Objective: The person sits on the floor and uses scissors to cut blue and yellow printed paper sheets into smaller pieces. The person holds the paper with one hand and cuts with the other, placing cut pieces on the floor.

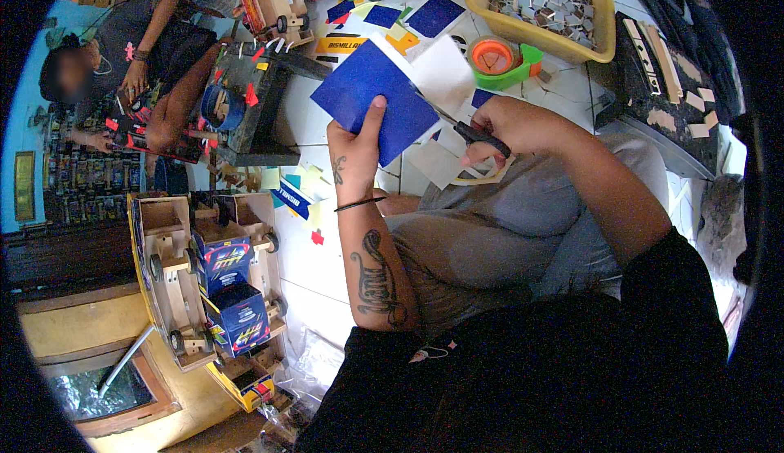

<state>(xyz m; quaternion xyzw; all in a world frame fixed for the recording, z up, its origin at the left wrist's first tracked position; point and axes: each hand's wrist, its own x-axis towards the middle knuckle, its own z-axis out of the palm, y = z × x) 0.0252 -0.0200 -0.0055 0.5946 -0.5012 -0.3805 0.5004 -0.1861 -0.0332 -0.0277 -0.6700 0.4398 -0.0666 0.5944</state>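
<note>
Taking the middle of the view as the clock's centre, the blue sheet is near 12 o'clock, turned cornerwise. The left hand, at 11 o'clock, has its grip pinching that sheet: the thumb lies on the blue face, while the other fingers are hidden beneath. The right hand, at 2 o'clock, has its grip closed around the dark handles of the scissors. Their blades point toward 10 o'clock and meet the sheet's right side; how far they are parted I cannot tell. A white flap sits just beside the blades; I cannot tell whether it joins the blue sheet. Near it, at 1 o'clock, is a green tape dispenser with an orange roll, and farther out a yellow tub of small pale tiles. Wooden toy trucks stand between 8 and 9 o'clock, and a co-worker sits at 10 o'clock
</note>
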